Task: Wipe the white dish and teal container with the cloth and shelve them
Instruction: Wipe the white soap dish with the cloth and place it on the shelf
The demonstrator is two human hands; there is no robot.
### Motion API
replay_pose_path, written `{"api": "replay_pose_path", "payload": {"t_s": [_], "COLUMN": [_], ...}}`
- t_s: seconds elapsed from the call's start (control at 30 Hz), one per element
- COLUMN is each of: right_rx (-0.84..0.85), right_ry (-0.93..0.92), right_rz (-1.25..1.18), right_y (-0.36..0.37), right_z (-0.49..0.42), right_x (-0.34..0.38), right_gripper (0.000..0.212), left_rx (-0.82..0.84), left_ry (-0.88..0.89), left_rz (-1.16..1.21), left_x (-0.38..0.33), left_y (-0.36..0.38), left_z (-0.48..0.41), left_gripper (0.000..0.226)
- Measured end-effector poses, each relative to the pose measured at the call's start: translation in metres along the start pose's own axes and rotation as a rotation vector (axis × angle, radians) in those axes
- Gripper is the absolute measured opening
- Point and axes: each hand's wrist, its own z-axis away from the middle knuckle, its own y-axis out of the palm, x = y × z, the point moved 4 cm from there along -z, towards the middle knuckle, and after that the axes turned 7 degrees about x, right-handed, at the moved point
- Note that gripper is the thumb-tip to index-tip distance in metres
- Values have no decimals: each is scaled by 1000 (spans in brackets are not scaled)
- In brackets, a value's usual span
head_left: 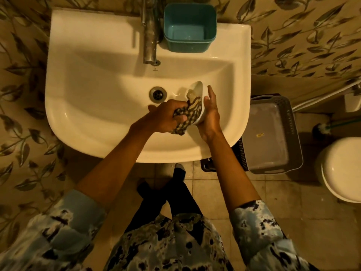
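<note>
Checked dark-and-cream cloth point(185, 116) sits bunched in your clenched left hand point(166, 116), pressed into the small white ceramic dish point(199, 90). Your right hand point(211, 110) grips that tilted dish from outside. Beyond both hands stands the rectangular teal plastic container point(190, 28).

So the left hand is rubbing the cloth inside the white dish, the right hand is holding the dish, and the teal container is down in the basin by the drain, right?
Not quite. In the head view the teal container sits on the sink's back ledge beside the tap. The rest is right.
</note>
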Motion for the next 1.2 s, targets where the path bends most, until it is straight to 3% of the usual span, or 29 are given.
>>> {"api": "replay_pose_path", "payload": {"t_s": [0.07, 0.13, 0.2, 0.3, 0.4, 0.47, 0.53, 0.67, 0.8, 0.93, 1.07, 1.2], "right_rx": [-63, -100, -93, -59, 24, -10, -111, -304, -413, -338, -184, -357], "right_ry": [94, 122, 134, 113, -30, -52, -8, 21, -55, -112, -155, -85], "right_rz": [-116, -201, -248, -6, 302, 306, 245, 169, 304, 515, 656, 371], "right_y": [-1, -1, 1, 13, 25, 22, 13, 11, 9, 9, 12, 11], "right_z": [-2, -3, -5, -5, -5, -10, -16, -21, -21, -11, 5, 3], "right_x": [-4, -4, 1, 14, 24, 25, 27, 26, 13, 14, 8, 19], "right_gripper": [47, 42, 39, 46, 46, 42, 40, 39, 49, 41, 41, 40], "left_rx": [-47, -165, -313, -517, -559, -604, -661, -662, -757, -784, -645, -641], "left_ry": [-49, -34, -7, -12, 30, 15, -4, -80, 45, 1, -40, 14], "left_rz": [15, 189, 354, 418, 506, 577, 503, 221, 283, 179, 233, 379], "left_x": [17, 28, 33, 34, 27, 27, 28, 13, -17, -14, 6, -5], "left_y": [-11, -22, -28, -31, -29, -30, -28, 0, 25, 7, -33, -9], "left_z": [0, 4, 12, 21, 24, 27, 33, 38, 42, 25, -6, 6], "left_gripper": [49, 51, 38, 27, 29, 25, 30, 38, 33, 35, 39, 41]}}
